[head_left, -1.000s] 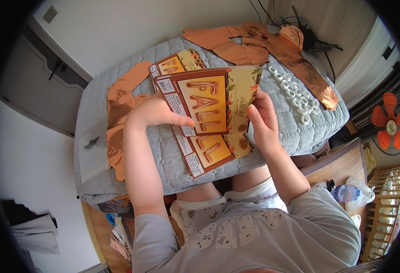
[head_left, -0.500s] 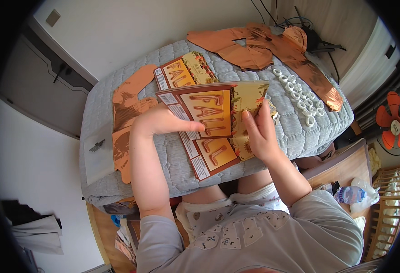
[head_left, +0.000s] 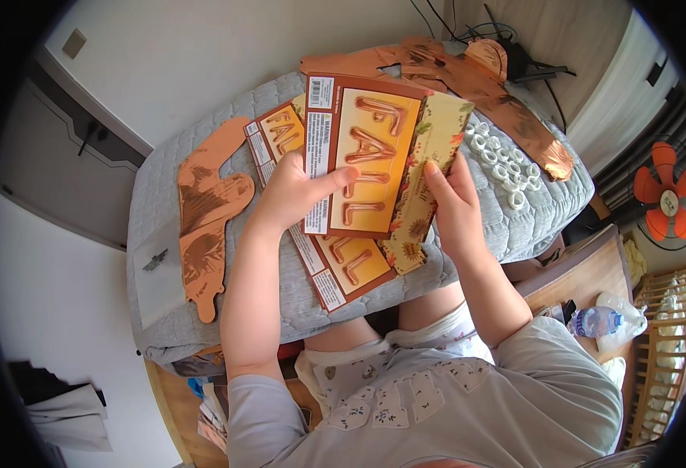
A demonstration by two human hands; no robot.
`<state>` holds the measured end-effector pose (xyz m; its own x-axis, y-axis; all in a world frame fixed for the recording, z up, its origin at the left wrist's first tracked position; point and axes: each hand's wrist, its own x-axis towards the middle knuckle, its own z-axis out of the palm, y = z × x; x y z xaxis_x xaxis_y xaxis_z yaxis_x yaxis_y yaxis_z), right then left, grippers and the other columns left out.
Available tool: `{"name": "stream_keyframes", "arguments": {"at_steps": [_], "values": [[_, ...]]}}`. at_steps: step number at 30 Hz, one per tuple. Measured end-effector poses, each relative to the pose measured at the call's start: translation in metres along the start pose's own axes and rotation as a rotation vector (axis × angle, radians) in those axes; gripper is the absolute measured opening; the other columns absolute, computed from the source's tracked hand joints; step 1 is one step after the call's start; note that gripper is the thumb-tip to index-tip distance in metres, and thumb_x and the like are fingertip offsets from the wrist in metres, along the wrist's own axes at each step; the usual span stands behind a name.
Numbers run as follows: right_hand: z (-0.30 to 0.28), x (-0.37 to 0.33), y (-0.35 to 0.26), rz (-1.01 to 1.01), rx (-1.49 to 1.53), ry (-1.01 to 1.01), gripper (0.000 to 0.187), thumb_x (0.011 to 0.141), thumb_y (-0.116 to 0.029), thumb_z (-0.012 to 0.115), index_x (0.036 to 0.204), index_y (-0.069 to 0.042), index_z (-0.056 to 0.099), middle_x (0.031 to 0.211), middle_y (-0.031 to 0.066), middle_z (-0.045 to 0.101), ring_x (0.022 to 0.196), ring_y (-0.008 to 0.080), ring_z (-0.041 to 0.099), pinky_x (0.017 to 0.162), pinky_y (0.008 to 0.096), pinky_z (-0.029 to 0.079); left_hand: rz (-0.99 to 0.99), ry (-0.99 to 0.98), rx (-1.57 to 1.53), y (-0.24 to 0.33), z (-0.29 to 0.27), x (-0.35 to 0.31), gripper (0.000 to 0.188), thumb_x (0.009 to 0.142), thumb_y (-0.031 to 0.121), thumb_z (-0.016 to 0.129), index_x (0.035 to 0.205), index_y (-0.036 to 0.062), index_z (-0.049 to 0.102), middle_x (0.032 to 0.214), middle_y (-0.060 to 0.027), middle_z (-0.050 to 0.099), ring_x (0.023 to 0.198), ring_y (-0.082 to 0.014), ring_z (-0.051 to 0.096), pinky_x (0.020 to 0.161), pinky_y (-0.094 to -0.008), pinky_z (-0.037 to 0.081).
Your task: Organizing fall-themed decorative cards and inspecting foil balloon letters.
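Both my hands hold a folded printed card package [head_left: 370, 148], red-brown and orange with copper balloon letters on one panel and a pale yellow leafy panel at the right. My left hand [head_left: 300, 191] grips its left edge, thumb across the front. My right hand [head_left: 456, 203] pinches the yellow side, thumb on top; the fingers behind are mostly hidden. Below it a similar printed card [head_left: 343, 281] lies on the grey quilted mattress [head_left: 273, 324], partly covered by the held one and my left hand. A flat copper foil balloon [head_left: 206, 210] rests left of my left arm.
More copper foil balloons [head_left: 526, 129] lie along the mattress's far right. Several small white rings [head_left: 507, 168] sit in rows near them. A clear plastic sleeve [head_left: 156, 273] lies at the left edge. Right of the mattress stand an orange-bladed fan [head_left: 669, 204] and a water bottle [head_left: 596, 321].
The held card package has been raised and turned flatter, so its front panel faces up more squarely. My left hand has shifted right along with its edge. The view has moved slightly.
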<state>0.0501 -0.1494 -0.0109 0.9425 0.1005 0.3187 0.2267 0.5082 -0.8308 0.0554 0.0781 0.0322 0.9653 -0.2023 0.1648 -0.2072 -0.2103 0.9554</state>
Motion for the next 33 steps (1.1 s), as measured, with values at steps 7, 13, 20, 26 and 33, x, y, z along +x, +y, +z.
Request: {"name": "stream_keyframes", "arguments": {"at_steps": [7,13,20,26,33], "values": [[-0.04,0.003,-0.002,0.34,-0.054,-0.067,0.028,0.104,-0.013,0.048,0.128,0.001,0.055,0.113,0.0055,0.066,0.098,0.0115,0.065,0.082,0.0271,0.054,-0.137,0.013,-0.052,-0.007,-0.009,0.007,0.032,0.088,0.021,0.078,0.111,0.0009,0.069,0.101,-0.0068,0.073,0.085,-0.0114,0.068,0.078,-0.0291,0.055],[-0.042,0.003,-0.002,0.273,-0.153,-0.123,0.025,0.102,-0.01,0.053,0.124,0.001,0.058,0.111,0.0068,0.069,0.095,0.0116,0.067,0.08,0.0264,0.056,-0.134,0.013,-0.013,-0.011,-0.011,0.005,0.031,0.087,0.022,0.078,0.109,0.0008,0.069,0.099,-0.0068,0.074,0.083,-0.0112,0.068,0.076,-0.0288,0.055],[-0.04,0.0,-0.001,0.223,-0.178,-0.103,0.021,0.1,-0.008,0.055,0.119,0.001,0.06,0.107,0.0052,0.07,0.093,0.0102,0.066,0.078,0.0259,0.055,-0.063,0.003,0.03,-0.007,-0.01,0.002,0.03,0.087,0.022,0.078,0.106,0.0004,0.07,0.095,-0.0073,0.075,0.08,-0.0121,0.07,0.073,-0.0286,0.056],[-0.038,0.0,-0.002,0.214,-0.237,-0.083,0.02,0.099,-0.01,0.058,0.115,0.001,0.061,0.1,0.0043,0.071,0.088,0.0091,0.067,0.077,0.0255,0.055,-0.005,0.018,0.088,0.004,-0.006,-0.004,0.027,0.087,0.02,0.077,0.104,-0.0004,0.071,0.093,-0.0079,0.075,0.078,-0.0118,0.07,0.07,-0.028,0.056],[-0.034,0.001,0.001,0.23,-0.254,0.001,0.02,0.097,-0.007,0.057,0.115,0.002,0.061,0.099,0.0054,0.071,0.084,0.01,0.068,0.073,0.0255,0.057,0.013,0.018,0.132,0.012,-0.002,-0.008,0.024,0.087,0.017,0.077,0.102,-0.0006,0.072,0.089,-0.0066,0.075,0.075,-0.0102,0.069,0.067,-0.0266,0.054]]}}
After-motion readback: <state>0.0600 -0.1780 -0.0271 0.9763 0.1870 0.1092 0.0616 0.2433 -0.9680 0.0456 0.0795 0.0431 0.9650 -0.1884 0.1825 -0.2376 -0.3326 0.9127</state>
